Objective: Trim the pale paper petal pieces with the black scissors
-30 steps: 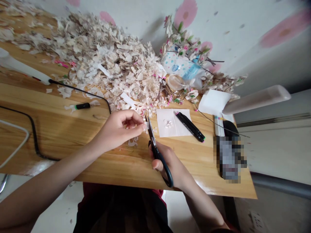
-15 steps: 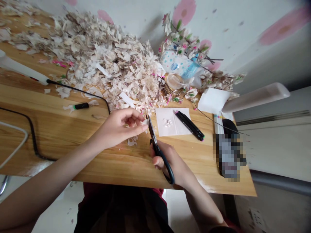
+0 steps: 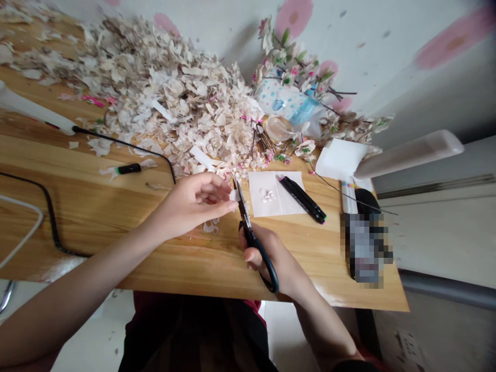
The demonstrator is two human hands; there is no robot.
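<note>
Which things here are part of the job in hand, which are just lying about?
In use:
- scissors, in right hand
- white scrap, pinched in left hand
- probably petal pile

Apparently lying about:
- black marker pens, partly on white sheet
- flower sprigs
- black cord

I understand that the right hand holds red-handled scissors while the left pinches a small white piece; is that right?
Not quite: in the head view, the scissors in the right hand have black handles; the left hand does pinch a small white piece.
</note>
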